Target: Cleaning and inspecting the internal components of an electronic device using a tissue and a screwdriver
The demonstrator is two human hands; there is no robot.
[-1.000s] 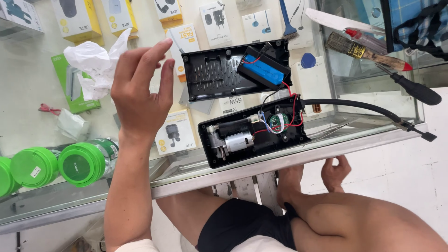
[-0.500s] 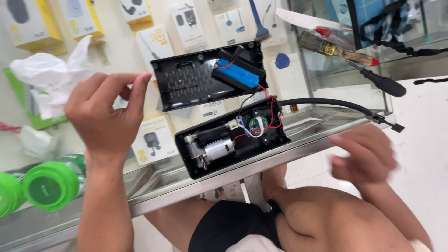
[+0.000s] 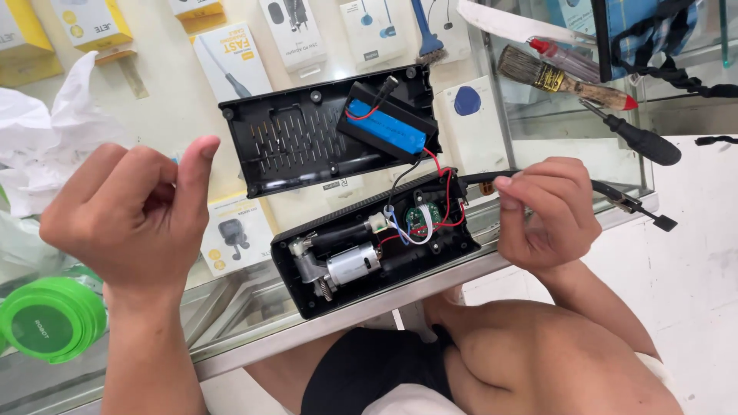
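Observation:
An opened black device lies on the glass counter. Its lower half (image 3: 307, 296) shows a silver motor (image 3: 350, 265), a small green circuit board (image 3: 419, 219) and red, white and black wires. The lid (image 3: 300, 142) lies flat behind it with a blue battery (image 3: 384, 127) wired to the board. My right hand (image 3: 546, 211) is curled around the black hose (image 3: 623, 201) where it leaves the device's right end. My left hand (image 3: 131, 223) hovers left of the device with fingers loosely curled and thumb up, holding nothing I can see.
A black-handled screwdriver (image 3: 638, 138) and a paintbrush (image 3: 561, 81) lie at the back right. A crumpled white bag (image 3: 46, 146) and a green round object (image 3: 50, 319) sit at the left. Boxed goods show under the glass. The counter's metal edge (image 3: 254, 353) runs above my legs.
My right hand came up from below the counter and closed around the hose. My left hand, open before, curled its fingers and sank to the left.

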